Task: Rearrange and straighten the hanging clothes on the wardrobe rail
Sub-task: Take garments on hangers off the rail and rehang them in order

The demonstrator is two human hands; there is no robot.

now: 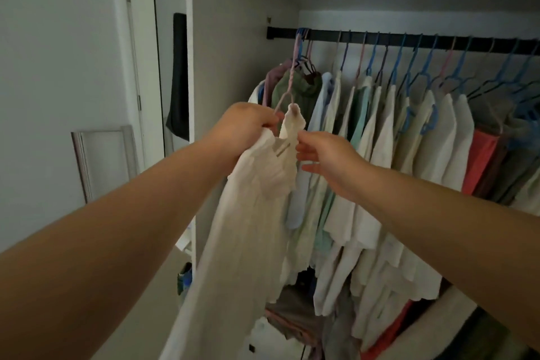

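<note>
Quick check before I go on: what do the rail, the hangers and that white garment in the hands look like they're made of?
Rail: matte black, likely painted metal; straight and rigid. Hangers: thin blue and pink ones, probably plastic or plastic-coated wire; too small to tell which. White garment: soft, thin woven cloth, cotton-like, with a crinkled ruffled collar, gripped by the left hand.

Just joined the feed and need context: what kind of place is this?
Most likely a home bedroom, at an open built-in wardrobe: a black rail with shirts on coloured hangers, folded clothes below, and a mirror to the left.
</note>
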